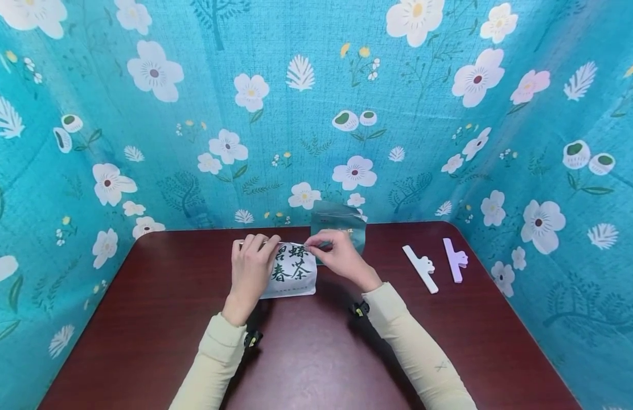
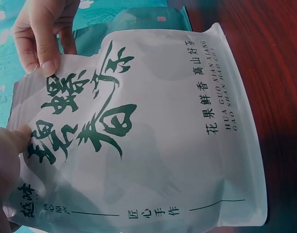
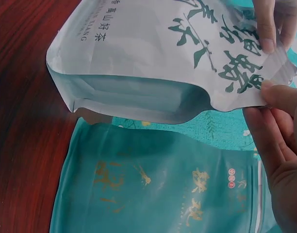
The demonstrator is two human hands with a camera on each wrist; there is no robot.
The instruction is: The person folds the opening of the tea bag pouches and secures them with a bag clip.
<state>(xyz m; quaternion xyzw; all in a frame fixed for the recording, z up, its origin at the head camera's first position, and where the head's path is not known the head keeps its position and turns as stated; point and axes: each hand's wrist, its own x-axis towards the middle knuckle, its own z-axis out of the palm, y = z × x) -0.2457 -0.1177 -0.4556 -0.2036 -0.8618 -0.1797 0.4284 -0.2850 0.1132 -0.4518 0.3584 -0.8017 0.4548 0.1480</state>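
Note:
A white tea bag (image 1: 291,279) with large dark green characters stands on the table, its upper edge between both hands. My left hand (image 1: 252,267) grips the top edge on the left, with the thumb on the printed front in the left wrist view. At the top right corner my right hand (image 1: 339,256) pinches the edge between thumb and fingers, seen closely in the right wrist view. Behind that hand stands a green tea bag (image 3: 158,179) with gold characters, apart from both hands. The white bag's side gusset (image 3: 139,94) looks full at the bottom and flattens toward the top.
To the right on the dark red table (image 1: 157,319) lie a white sealing clip (image 1: 420,269) and a purple sealing clip (image 1: 455,260). A blue flowered cloth (image 1: 296,142) hangs behind the table and along its sides.

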